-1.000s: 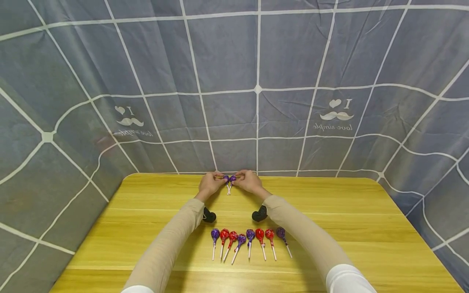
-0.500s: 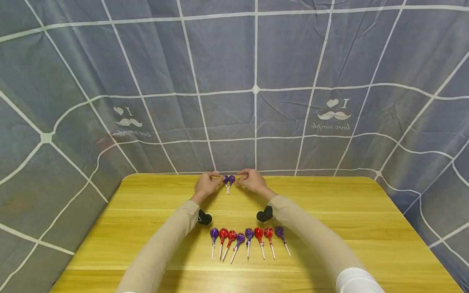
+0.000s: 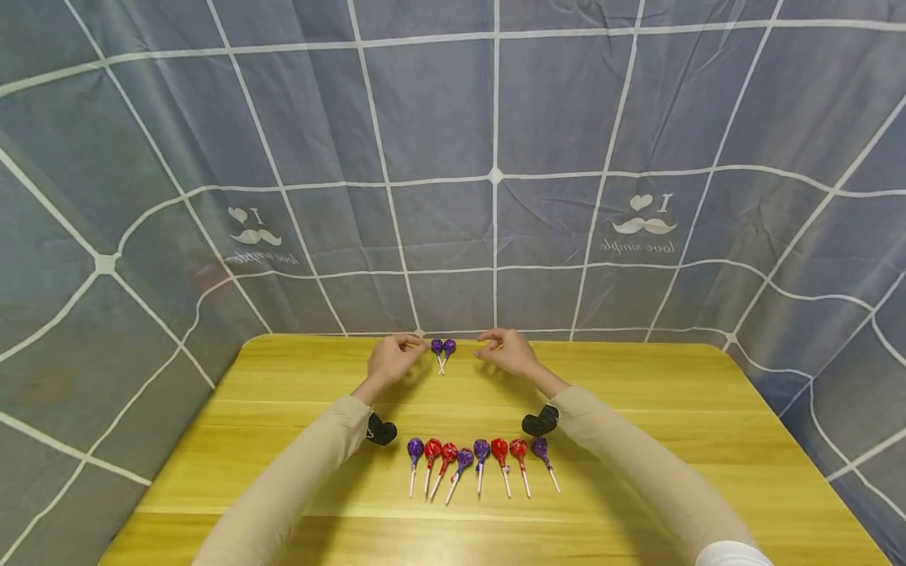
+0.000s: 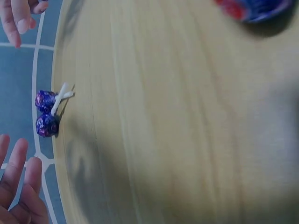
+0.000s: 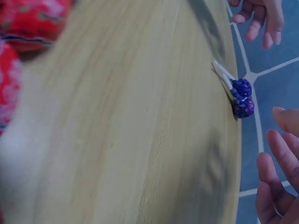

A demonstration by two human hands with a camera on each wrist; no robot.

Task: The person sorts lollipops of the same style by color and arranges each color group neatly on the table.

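Two purple-wrapped lollipops lie side by side at the table's far edge, their white sticks crossed; the left lollipop [image 3: 436, 346] and the right lollipop [image 3: 449, 346] have their heads together. Just left of them is my left hand [image 3: 392, 360], fingers relaxed and holding nothing. On the other side my right hand [image 3: 511, 353] hovers a little farther off, loosely bent and holding nothing. Both wrist views show the crossed pair, with a purple lollipop [image 4: 46, 125] in the left wrist view and a purple lollipop [image 5: 244, 108] in the right, apart from the fingers.
Nearer to me, a row of several lollipops, red and purple, includes a red lollipop [image 3: 499, 450] and a purple lollipop [image 3: 415, 448]. They lie on the wooden table [image 3: 637, 440] between my forearms. A grey curtain [image 3: 439, 228] with white lines hangs behind the far edge.
Both hands have let go of the two purple lollipops and drawn apart, left hand to the left, right hand to the right. The crossed pair stays at the far edge.
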